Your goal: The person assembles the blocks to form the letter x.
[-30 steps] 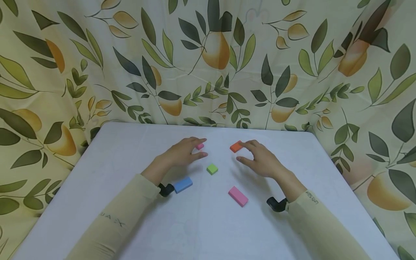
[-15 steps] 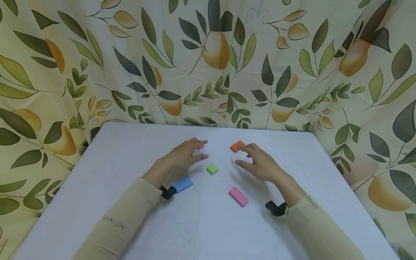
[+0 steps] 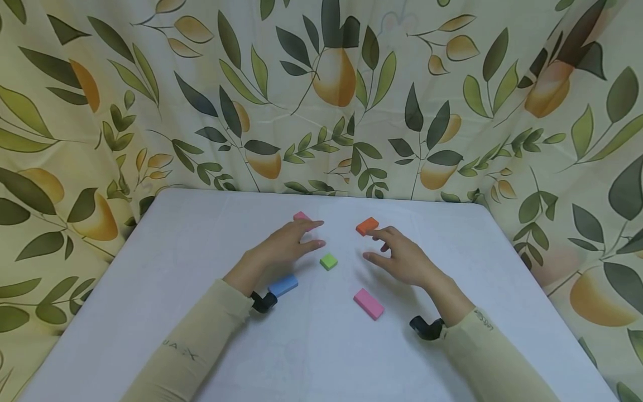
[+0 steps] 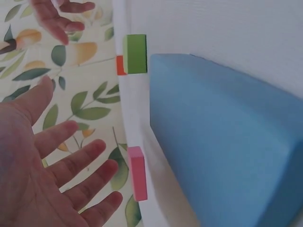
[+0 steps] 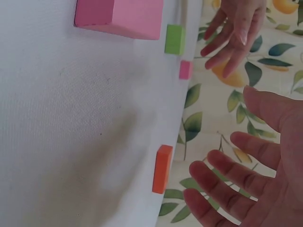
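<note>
My left hand (image 3: 283, 241) hovers above the table with fingers spread, holding nothing. It partly covers a pink block (image 3: 300, 216) at the back in the head view. Below its wrist lies a blue block (image 3: 283, 285), which looms large in the left wrist view. My right hand (image 3: 403, 255) is also raised and relaxed, its palm bare in the right wrist view. Just beyond its fingertips lies an orange block (image 3: 367, 225). Between the hands sits a small green block (image 3: 329, 261). Nearer to me, left of the right wrist, lies a second pink block (image 3: 369, 304).
The blocks lie apart on a white-covered table (image 3: 311, 357). A curtain (image 3: 321, 139) printed with leaves and fruit hangs behind the table and along its sides. Black wrist cameras (image 3: 426, 328) stick out beneath both sleeves.
Both hands have drifted slightly toward me, the left also a little to the right. More of the back pink block and the orange block shows now. The blocks have not moved.
</note>
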The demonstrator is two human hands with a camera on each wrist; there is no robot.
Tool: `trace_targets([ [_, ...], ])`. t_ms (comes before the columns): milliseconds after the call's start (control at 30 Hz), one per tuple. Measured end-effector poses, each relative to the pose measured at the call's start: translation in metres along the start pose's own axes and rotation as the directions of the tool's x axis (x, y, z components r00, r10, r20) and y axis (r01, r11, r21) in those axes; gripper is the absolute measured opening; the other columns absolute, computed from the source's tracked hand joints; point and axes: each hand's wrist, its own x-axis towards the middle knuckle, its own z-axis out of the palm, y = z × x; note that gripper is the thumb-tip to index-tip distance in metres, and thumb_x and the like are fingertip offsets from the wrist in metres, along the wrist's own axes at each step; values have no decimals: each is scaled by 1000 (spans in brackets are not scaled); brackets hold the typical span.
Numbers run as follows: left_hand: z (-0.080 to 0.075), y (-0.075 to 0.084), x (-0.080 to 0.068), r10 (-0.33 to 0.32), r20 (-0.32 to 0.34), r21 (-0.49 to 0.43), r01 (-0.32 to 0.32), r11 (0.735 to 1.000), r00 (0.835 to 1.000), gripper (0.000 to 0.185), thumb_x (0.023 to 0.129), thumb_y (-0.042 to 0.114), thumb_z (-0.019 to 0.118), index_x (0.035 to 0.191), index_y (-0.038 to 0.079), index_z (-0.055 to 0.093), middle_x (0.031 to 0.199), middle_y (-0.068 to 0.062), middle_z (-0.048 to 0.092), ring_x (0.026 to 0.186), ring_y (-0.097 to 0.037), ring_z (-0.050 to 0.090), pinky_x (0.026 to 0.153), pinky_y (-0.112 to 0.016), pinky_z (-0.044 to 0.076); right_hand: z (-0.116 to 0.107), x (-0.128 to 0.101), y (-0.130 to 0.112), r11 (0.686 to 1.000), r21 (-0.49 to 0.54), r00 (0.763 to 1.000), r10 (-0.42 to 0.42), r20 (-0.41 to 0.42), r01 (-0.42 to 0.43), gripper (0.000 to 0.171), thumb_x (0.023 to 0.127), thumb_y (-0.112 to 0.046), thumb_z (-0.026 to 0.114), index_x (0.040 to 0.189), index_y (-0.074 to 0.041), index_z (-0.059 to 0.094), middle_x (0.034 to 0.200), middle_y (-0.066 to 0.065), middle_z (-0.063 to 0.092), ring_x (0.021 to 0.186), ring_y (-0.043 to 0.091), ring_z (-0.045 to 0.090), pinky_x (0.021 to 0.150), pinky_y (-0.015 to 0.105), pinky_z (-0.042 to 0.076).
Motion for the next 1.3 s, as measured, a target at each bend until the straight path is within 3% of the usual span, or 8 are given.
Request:
trace_targets([
  [233, 4, 2, -5, -34, -7, -42, 34, 999, 999, 63, 88, 68, 49, 145, 48, 32, 153, 15, 35, 145, -15, 28, 115, -49, 28, 3, -5, -1, 999, 33, 1000, 2, 18, -3, 55, 88, -52, 64, 136, -29, 52, 130, 1, 54, 107, 21, 57, 81, 37, 50],
  [567, 14, 0, -5, -52, -1, -59, 52, 997, 999, 59, 88, 62, 54, 142, 52, 34, 152, 11, 35, 144, -17, 30, 114, -49, 30, 9, -11, -2, 999, 49, 1000, -5, 24, 3, 54, 87, -49, 66, 132, -22, 56, 126, 1, 56, 102, 19, 58, 77, 32, 48],
  [867, 21, -2, -3, -17, -24, -30, 16, 999, 1000, 58, 90, 58, 57, 144, 44, 39, 152, 5, 37, 143, -21, 33, 113, -49, 31, 12, -16, -5, 998, 69, 999, -13, 40, 11, 51, 88, -47, 66, 132, -22, 56, 125, 2, 57, 97, 18, 58, 76, 32, 47],
  [1300, 27, -3, -3, -15, -29, 11, 15, 1000, 999, 53, 91, 51, 60, 141, 35, 49, 154, -1, 37, 143, -24, 33, 114, -49, 31, 20, -26, -6, 995, 96, 997, -8, 70, 1, 51, 85, -41, 72, 129, -19, 58, 119, 0, 59, 91, 15, 56, 73, 31, 48],
])
